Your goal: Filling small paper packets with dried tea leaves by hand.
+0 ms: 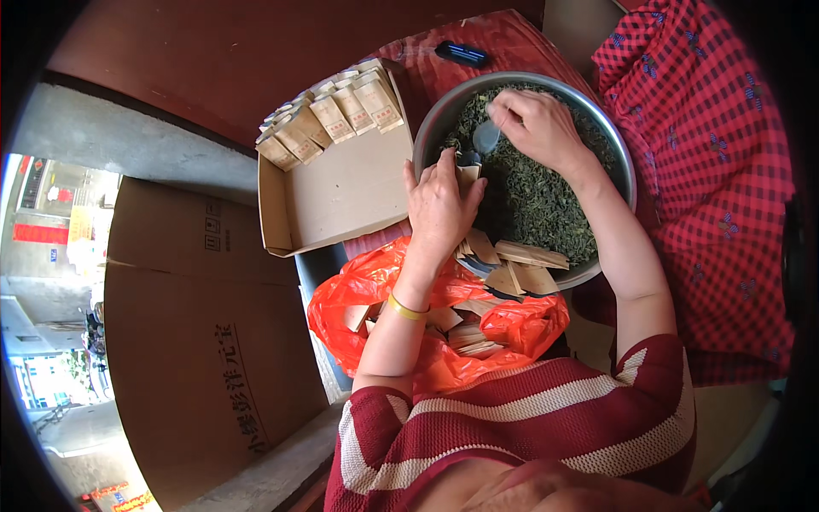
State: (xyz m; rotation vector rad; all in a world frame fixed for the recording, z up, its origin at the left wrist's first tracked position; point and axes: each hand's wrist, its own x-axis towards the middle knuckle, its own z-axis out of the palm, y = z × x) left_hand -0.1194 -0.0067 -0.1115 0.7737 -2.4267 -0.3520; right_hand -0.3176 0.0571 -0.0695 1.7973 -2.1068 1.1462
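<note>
A wide steel basin (pixel 624 163) holds dark green dried leaves (pixel 544 208). Over the basin's left part, my left hand (pixel 443 195) holds a small brown paper packet (pixel 469 173), upright by the look of it. My right hand (pixel 534 125) is above the leaves with its fingers closed around the end of a small translucent scoop (pixel 486 137), whose bowl points toward the packet. Whether the scoop carries leaves is hard to tell. Several flat paper packets (pixel 531 255) lie on the basin's near rim. The packet's opening is partly hidden behind my left fingers.
Left of the basin, a shallow cardboard tray (pixel 345 192) holds rows of filled, printed packets (pixel 333 118). An orange plastic bag (pixel 365 275) with more flat packets lies between me and the basin. A black phone-like object (pixel 461 54) rests on the red table (pixel 512 38). A large cardboard box (pixel 211 333) stands far left.
</note>
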